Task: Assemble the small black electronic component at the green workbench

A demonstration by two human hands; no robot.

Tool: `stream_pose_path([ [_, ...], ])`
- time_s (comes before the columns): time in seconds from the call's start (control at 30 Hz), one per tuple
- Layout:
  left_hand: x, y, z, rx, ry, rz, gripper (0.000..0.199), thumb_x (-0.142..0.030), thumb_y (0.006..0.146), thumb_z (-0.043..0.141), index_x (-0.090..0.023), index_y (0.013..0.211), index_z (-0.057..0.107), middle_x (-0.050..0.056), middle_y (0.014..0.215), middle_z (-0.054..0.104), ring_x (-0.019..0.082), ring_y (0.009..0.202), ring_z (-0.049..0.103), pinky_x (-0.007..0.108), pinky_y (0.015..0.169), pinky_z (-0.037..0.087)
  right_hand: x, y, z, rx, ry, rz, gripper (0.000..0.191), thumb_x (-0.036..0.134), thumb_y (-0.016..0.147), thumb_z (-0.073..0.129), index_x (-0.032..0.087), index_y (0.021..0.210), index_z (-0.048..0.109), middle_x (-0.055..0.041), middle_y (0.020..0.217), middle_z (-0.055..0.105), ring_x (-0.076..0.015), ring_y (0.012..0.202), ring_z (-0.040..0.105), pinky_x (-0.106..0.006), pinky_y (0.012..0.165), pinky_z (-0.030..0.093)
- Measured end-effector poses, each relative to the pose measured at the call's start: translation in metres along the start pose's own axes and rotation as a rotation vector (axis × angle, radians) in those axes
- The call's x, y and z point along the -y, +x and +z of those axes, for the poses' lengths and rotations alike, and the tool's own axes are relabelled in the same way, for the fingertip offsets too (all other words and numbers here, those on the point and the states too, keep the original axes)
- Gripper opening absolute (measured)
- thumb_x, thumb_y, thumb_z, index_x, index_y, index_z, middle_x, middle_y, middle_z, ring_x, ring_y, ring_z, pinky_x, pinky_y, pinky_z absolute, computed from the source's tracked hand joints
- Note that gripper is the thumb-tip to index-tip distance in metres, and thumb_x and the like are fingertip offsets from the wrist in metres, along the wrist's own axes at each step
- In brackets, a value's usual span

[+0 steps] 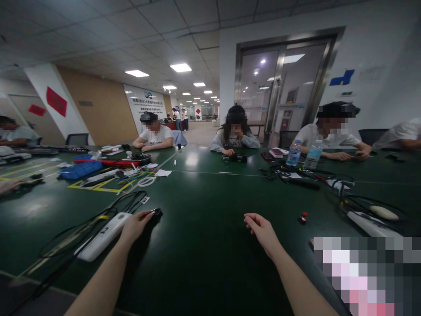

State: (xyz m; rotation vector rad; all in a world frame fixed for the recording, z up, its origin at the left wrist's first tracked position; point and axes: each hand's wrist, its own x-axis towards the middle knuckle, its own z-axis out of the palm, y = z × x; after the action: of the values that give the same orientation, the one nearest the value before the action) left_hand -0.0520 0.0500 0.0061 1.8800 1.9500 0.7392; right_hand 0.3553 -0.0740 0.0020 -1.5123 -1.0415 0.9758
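Observation:
My left hand (137, 226) is closed on a small black object (156, 215) at the left of the green table (200, 210). Just beside that hand lies a white power strip (101, 239) marked with a 2, with black cables (75, 230) around it. My right hand (259, 228) hovers at the right of centre, fingers bent and close together, with the thumb near them; whether something small is between the fingertips cannot be made out. A small red and black object (303, 218) lies on the table to the right of it.
Across the table sit several people. A blue tray (81, 170) and tangled wires lie at the back left. Two water bottles (294, 153), cables and a white box-like strip (371, 224) are on the right. A pixelated area covers the lower right corner.

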Motion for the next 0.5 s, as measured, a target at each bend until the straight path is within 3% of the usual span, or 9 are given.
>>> stream_pose_path([
  [0.5, -0.013, -0.008, -0.002, 0.003, -0.060, -0.005, 0.040, -0.043, 0.068, 0.045, -0.015, 0.091, 0.063, 0.006, 0.085, 0.067, 0.021, 0.080, 0.060, 0.028, 0.072, 0.044, -0.001, 0.001, -0.003, -0.011, 0.009, 0.026, 0.029, 0.041, 0.068, 0.056, 0.022, 0.090, 0.062, -0.0046, 0.086, 0.062, -0.0192, 0.072, 0.054, -0.032, 0.061, 0.044],
])
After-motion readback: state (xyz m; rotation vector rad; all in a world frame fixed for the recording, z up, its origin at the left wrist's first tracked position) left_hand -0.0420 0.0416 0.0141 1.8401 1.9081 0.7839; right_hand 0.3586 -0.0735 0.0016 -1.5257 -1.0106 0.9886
